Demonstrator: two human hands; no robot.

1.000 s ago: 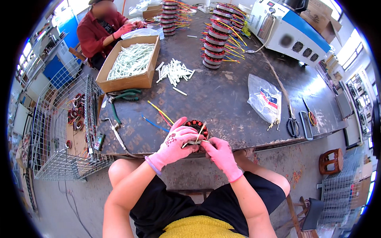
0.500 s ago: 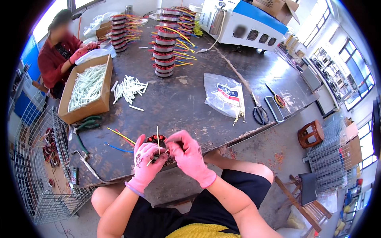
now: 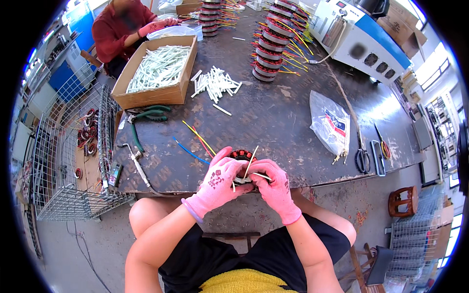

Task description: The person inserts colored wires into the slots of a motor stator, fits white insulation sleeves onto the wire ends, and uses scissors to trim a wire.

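Observation:
Both my hands wear pink gloves and meet at the table's near edge around a motor stator (image 3: 243, 155), a ring with red windings. My left hand (image 3: 220, 180) is closed around the stator's left side. My right hand (image 3: 273, 188) pinches at its near right side, where a thin pale cable tie (image 3: 253, 158) stands up between the hands. Other pale tie ends stick out by the fingers; the fingers hide where they attach. Yellow and red wires (image 3: 198, 136) and a blue wire (image 3: 191, 151) run from the stator to the upper left across the tabletop.
White tubes fill a cardboard box (image 3: 190, 73); more tubes (image 3: 215, 87) lie beside it. Stacked stators (image 3: 268, 53) stand farther back. Pliers (image 3: 151, 113) and a soldering iron (image 3: 139, 166) lie left; a plastic bag (image 3: 328, 122), scissors (image 3: 362, 158) and a phone (image 3: 377, 157) right. A co-worker (image 3: 117, 29) sits far left.
The view has shifted, so the table's things appear farther right. My right hand has come down from above the stator to its near right side, close against my left hand.

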